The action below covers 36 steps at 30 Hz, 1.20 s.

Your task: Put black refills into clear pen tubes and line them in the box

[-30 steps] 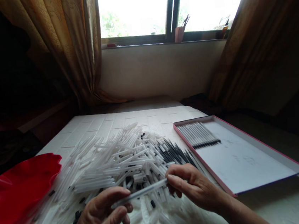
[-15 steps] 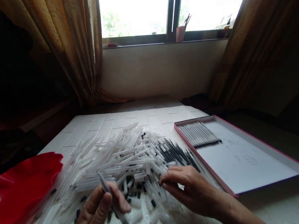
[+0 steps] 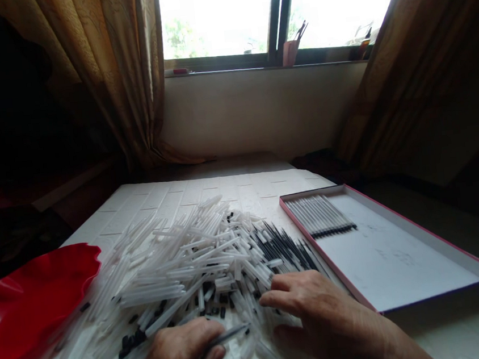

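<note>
Red bowl (image 3: 63, 289), far left. Left hand (image 3: 178, 351), knuckles up, pinches slim greyish pen (image 3: 233, 333) between thumb and forefinger; pen slopes slightly upward, between the hands. Right hand (image 3: 315, 311), palm down, fingers bent near clear plastic pieces (image 3: 258, 272); grip cannot be told.

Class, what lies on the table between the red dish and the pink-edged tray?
In the head view, a loose heap of translucent tubes lies there, with small black pieces among them and thin dark rods toward the pink-edged tray.
</note>
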Each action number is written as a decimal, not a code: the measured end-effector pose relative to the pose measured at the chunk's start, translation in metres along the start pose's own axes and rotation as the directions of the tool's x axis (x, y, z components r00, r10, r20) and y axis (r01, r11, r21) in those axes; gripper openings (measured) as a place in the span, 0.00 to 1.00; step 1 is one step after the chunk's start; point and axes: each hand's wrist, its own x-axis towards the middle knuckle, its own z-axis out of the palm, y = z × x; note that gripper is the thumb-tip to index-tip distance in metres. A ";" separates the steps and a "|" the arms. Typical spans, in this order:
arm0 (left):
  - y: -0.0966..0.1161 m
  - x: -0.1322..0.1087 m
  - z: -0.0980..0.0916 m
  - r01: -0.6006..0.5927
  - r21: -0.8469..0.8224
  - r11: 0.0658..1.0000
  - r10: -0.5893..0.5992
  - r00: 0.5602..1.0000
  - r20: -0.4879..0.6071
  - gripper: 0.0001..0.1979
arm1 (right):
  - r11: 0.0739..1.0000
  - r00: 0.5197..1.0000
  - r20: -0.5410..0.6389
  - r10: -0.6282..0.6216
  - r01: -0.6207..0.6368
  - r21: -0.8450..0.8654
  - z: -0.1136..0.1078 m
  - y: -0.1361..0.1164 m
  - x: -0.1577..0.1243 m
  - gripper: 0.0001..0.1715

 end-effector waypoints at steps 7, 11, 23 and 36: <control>-0.018 -0.011 0.020 -0.068 0.008 0.998 0.068 0.997 0.022 0.11 | 0.999 0.999 0.000 -0.036 0.036 -0.038 0.006 0.001 0.005 0.03; -0.018 -0.011 0.019 -0.027 0.011 1.000 0.027 0.999 0.040 0.10 | 0.992 0.986 -0.129 -0.109 0.117 0.052 0.008 0.005 0.004 0.09; -0.009 -0.004 0.004 -0.033 0.038 0.999 0.033 0.999 0.007 0.12 | 0.964 0.975 -0.213 -0.070 0.121 0.237 0.012 0.000 0.002 0.09; -0.016 -0.013 0.012 0.029 0.014 0.999 -0.029 0.999 0.015 0.10 | 0.953 0.941 -0.310 -0.136 0.210 0.220 0.017 -0.006 0.005 0.09</control>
